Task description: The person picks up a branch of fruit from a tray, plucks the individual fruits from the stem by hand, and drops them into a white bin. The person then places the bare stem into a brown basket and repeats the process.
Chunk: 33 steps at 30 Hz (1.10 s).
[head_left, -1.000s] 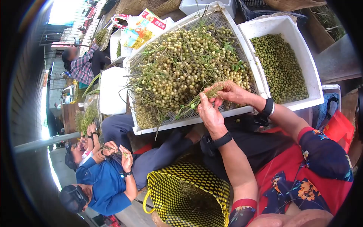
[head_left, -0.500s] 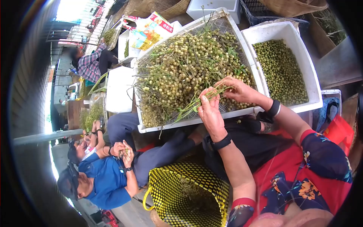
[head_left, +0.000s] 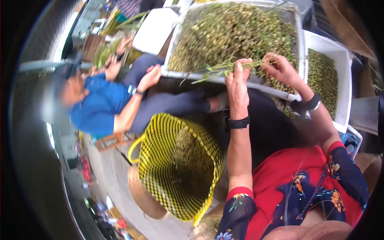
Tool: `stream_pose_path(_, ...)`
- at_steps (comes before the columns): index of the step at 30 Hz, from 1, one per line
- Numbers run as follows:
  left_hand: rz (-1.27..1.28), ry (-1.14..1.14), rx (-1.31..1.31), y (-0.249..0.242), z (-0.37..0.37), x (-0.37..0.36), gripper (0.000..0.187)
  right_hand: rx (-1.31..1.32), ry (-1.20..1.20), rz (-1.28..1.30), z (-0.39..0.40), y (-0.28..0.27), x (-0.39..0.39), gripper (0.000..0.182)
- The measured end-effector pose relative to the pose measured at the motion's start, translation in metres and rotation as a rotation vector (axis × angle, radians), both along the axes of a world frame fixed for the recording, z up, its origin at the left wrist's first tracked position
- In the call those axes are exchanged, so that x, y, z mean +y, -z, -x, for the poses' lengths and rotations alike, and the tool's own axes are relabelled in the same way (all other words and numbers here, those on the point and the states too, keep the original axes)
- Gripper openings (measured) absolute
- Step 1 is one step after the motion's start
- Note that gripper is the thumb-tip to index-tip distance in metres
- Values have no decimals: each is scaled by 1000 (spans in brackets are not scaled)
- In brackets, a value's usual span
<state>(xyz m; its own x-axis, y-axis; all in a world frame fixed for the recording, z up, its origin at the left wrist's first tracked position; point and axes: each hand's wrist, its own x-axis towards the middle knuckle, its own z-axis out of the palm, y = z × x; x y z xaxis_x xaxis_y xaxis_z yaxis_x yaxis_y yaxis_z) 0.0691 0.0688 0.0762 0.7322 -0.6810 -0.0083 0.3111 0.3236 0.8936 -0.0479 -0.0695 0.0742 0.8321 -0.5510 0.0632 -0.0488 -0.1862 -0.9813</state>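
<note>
Over the front edge of a white mesh-bottomed tray point(head_left: 200, 76), my left hand point(head_left: 238, 82) is closed on a thin green leafy sprig point(head_left: 216, 71). The loose stems of the sprig stick out to the left. At its other end, my right hand point(head_left: 281, 69) has its thumb and fingers pinched together around the thin stem tips; whether a fruit is between them I cannot make out. Beneath and behind both hands lies a heap of small round yellow-green fruits point(head_left: 236, 32) on stems, filling the tray.
A white foam box point(head_left: 345, 96) of loose green fruits point(head_left: 322, 76) stands right of the tray. A yellow-and-black woven bag point(head_left: 156, 160) gapes open below, with plant bits inside. At left sits a co-worker in a blue shirt point(head_left: 96, 104); a white lid point(head_left: 154, 32) lies behind.
The view has swung left and down, bringing more of the woven bag and floor into sight. My right hand has drawn a little away from my left. The co-worker's hands have shifted.
</note>
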Motion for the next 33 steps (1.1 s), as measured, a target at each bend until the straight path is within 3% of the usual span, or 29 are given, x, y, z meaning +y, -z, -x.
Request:
stream_pose_path(2, -45, -151, -47, -28, -13, 45, 30, -77, -148, 42, -4, 9, -8, 9)
stream_pose_path(4, -190, -350, -265, -52, -22, 94, 29, -50, -121, 173, -3, 6, -8, 10)
stream_pose_path(7, -554, -569, -684, -56, -25, 160, 25, -2, -125, 142, 5, 17, -9, 8)
stream_pose_path(10, -744, -684, -736, -27, -13, 193, 20, 69, -111, 287, 16, 37, -12, 9)
stream_pose_path(12, -994, -651, -667, -13, 2, 205, 19, 79, -117, 305, 23, 42, -11, 8)
stream_pose_path(14, -1118, -706, -849, 17, 10, 209, 19, 171, -62, 374, 34, 41, -8, 7)
stream_pose_path(16, -1241, -495, -830, 45, 18, 214, 20, 144, -34, 287, 40, 55, -12, 8)
stream_pose_path(20, -1274, -427, -833, 134, 23, 218, 22, 110, 58, 502, 47, 46, -13, 11)
stream_pose_path(22, -1331, -391, -821, 172, 23, 219, 26, 104, 89, 466, 46, 36, -16, 10)
stream_pose_path(24, -1523, -246, -738, 155, 38, 209, 29, 186, 85, 450, 43, 45, -31, 15)
stream_pose_path(26, -1516, -202, -715, 141, 42, 202, 34, 375, -26, 771, 46, 37, -31, 26)
stream_pose_path(27, -1424, -223, -742, 135, 41, 199, 36, 452, -145, 793, 48, 44, -42, 34)
stream_pose_path(28, -1318, -252, -784, 129, 40, 197, 35, 461, -177, 848, 46, 60, -57, 27)
stream_pose_path(30, -1118, -267, -836, 117, 27, 187, 32, 565, -47, 699, 34, 53, -69, 20)
stream_pose_path(33, -909, -291, -653, 44, 21, 156, 28, 286, 117, 792, 23, 59, -81, 12)
